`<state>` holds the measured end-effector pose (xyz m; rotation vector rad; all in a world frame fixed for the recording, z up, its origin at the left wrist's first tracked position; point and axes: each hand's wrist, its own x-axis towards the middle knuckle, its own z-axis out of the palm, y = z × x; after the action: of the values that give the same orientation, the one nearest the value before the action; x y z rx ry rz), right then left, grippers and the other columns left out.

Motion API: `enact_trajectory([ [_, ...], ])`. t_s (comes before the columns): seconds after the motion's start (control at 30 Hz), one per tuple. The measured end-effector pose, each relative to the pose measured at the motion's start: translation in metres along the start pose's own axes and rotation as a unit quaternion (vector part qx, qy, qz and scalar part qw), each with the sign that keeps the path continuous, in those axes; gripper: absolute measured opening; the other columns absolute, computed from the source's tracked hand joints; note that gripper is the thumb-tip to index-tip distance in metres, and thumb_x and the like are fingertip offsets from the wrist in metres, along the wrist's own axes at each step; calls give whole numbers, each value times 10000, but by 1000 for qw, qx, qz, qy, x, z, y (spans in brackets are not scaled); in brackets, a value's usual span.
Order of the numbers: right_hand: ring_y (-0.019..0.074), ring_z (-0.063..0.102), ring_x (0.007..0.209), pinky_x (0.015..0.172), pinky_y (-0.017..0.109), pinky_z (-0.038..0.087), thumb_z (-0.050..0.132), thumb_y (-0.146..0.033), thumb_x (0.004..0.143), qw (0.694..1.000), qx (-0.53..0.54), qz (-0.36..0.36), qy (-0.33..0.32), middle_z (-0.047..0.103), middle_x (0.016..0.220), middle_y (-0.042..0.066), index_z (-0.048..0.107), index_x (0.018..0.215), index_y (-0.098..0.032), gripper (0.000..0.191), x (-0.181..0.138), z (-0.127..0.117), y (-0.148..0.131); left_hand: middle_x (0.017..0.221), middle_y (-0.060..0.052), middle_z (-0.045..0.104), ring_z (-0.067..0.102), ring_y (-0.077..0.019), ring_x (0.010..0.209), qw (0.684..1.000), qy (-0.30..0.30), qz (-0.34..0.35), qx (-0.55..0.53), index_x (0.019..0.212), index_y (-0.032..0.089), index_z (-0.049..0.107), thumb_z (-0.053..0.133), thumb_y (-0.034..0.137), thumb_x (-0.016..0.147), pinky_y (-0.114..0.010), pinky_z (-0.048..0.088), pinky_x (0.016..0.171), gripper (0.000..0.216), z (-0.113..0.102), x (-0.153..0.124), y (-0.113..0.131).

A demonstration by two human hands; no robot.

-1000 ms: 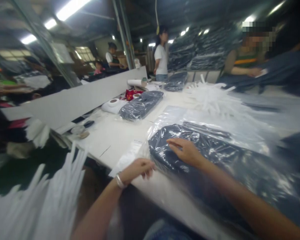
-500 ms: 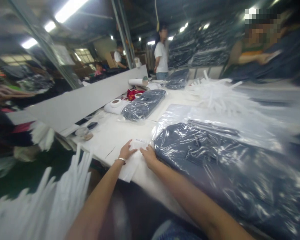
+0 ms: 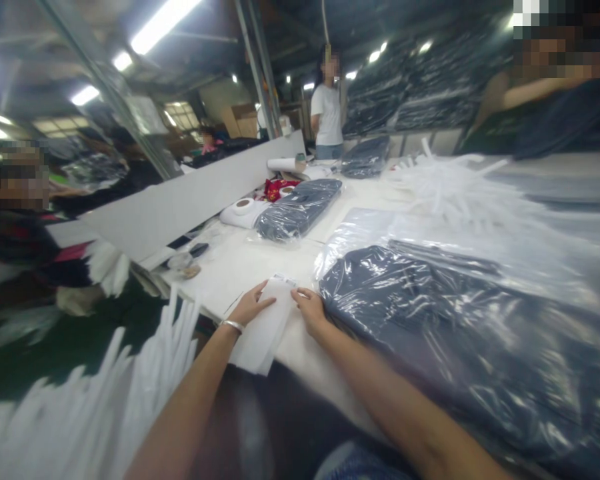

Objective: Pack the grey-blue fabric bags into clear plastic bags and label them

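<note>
A dark folded garment in a clear plastic bag (image 3: 430,300) lies on the white table (image 3: 240,263) in front of me. The bag's white open flap (image 3: 267,327) hangs over the near table edge. My left hand (image 3: 250,305), with a bracelet at the wrist, lies on the flap's left side with its fingers stretched out. My right hand (image 3: 311,310) rests at the flap's right side, against the bagged garment's end, its fingers flat on the plastic.
A second bagged dark garment (image 3: 297,208) lies further back, beside tape rolls (image 3: 243,207) and a red item (image 3: 277,187). Heaps of white plastic strips (image 3: 450,183) sit at right and at lower left (image 3: 105,400). A long white board (image 3: 180,200) borders the table. Several people work around.
My right hand has come off the top of the bagged garment to the flap at its end, and my left hand has moved up onto the flap. The view shifted slightly.
</note>
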<state>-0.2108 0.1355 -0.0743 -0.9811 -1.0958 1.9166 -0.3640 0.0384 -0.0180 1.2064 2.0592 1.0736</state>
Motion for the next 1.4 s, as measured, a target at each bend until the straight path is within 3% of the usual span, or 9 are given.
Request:
enact_trajectory([
  [0.07,201,628,778,706,326,491,738,-462,620,1000,9,-7,-11,702,845,42,693,895,-172,402,-2,-1,-1,1298,-156,628,589,-315,1187,996,66,33,48,1414,151,465,721,419,774,-469,512,962,739,3,-4,10],
  [0.17,177,621,745,679,305,489,750,-436,611,999,24,-21,-23,701,824,34,665,900,-176,398,-4,-3,0,1270,-120,641,568,-265,1197,960,148,158,179,1362,204,527,587,357,906,-445,458,1024,485,18,-10,26],
  [0.3,159,613,690,657,295,495,779,-442,587,998,35,-41,-34,679,718,12,626,836,-180,392,-5,-6,2,1015,-30,738,664,-185,953,936,102,235,242,1258,252,612,591,249,914,-342,515,919,345,41,-9,34],
  [0.43,188,646,707,671,320,515,798,-467,544,996,33,-63,-46,700,710,32,653,768,-169,400,-3,-9,5,1000,-5,758,695,-172,913,930,87,246,261,1317,255,552,608,196,899,-320,541,867,426,47,0,28],
  [0.57,244,688,831,805,396,536,799,-469,545,994,24,-92,-53,755,836,69,715,790,-178,390,-2,-11,8,991,5,765,708,-167,882,921,71,251,288,1354,267,524,623,211,899,-292,545,827,469,45,3,22],
  [0.8,285,703,916,932,464,510,784,-425,584,990,11,-125,-60,775,884,68,754,789,-196,309,-5,-13,10,906,-46,757,688,-176,786,912,67,237,329,1335,258,579,589,258,924,-265,511,734,411,48,-4,21],
  [1.0,272,704,897,905,441,522,749,-392,611,989,5,-131,-64,774,882,66,749,786,-192,266,-7,-12,10,904,-37,750,675,-174,789,932,71,208,290,1303,287,611,605,232,894,-264,490,740,412,50,-5,25],
  [1.2,255,698,860,827,397,542,735,-411,627,991,1,-117,-59,763,859,76,729,787,-177,284,-5,-12,11,916,10,750,677,-152,751,971,100,139,164,1300,295,597,657,239,816,-261,489,734,492,51,-3,30],
  [1.4,225,687,751,705,348,552,761,-389,643,997,-11,-67,-36,734,769,59,690,818,-158,298,2,-11,19,907,-63,748,683,-176,810,990,136,17,-36,1288,157,593,693,326,752,-264,494,684,571,54,7,21],
])
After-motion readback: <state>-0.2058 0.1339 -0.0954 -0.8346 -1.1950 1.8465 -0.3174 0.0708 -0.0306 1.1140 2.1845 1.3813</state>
